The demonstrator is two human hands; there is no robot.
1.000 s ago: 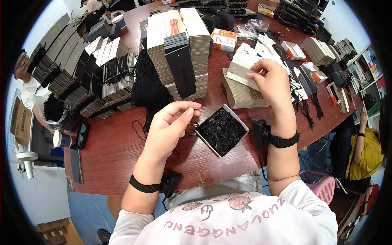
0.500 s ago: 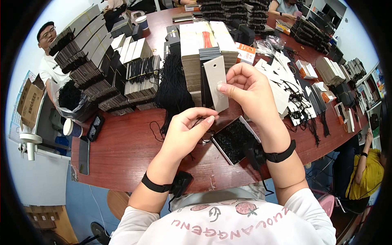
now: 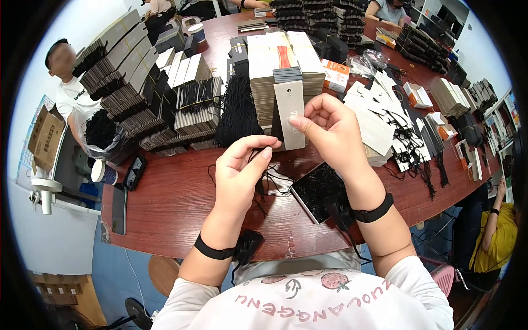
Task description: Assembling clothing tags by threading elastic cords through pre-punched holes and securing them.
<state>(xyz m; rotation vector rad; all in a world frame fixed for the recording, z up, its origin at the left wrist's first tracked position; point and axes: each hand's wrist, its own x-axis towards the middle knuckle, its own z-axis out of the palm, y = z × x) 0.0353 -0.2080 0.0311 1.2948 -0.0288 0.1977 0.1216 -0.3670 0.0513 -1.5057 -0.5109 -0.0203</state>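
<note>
A long grey hang tag (image 3: pixel 286 104) with a small hole near its top stands almost upright in my right hand (image 3: pixel 334 129), pinched along its right side between thumb and fingers. My left hand (image 3: pixel 237 168) is closed in a pinch close to the tag's lower left edge, with black cord (image 3: pixel 257 154) showing between thumb and fingers. Loose black cords (image 3: pixel 278 180) trail onto the table below it. Beneath my right forearm lies a shallow box of small black pieces (image 3: pixel 314 192). Just behind the tag rises a stack of dark tags (image 3: pixel 287 73).
Tall bundles of boards (image 3: pixel 256 82) and a hank of black cord (image 3: pixel 235 113) stand behind my hands. White cards with cords (image 3: pixel 369 124) lie to the right. A phone (image 3: pixel 119 209), paper cup (image 3: pixel 104 171) and black case (image 3: pixel 135 171) sit left. Other people are around the table.
The tag has turned from a tilt to nearly upright. My left hand has shifted slightly left and up, its fingertips now beside the tag's lower left edge. The view has shifted slightly.
</note>
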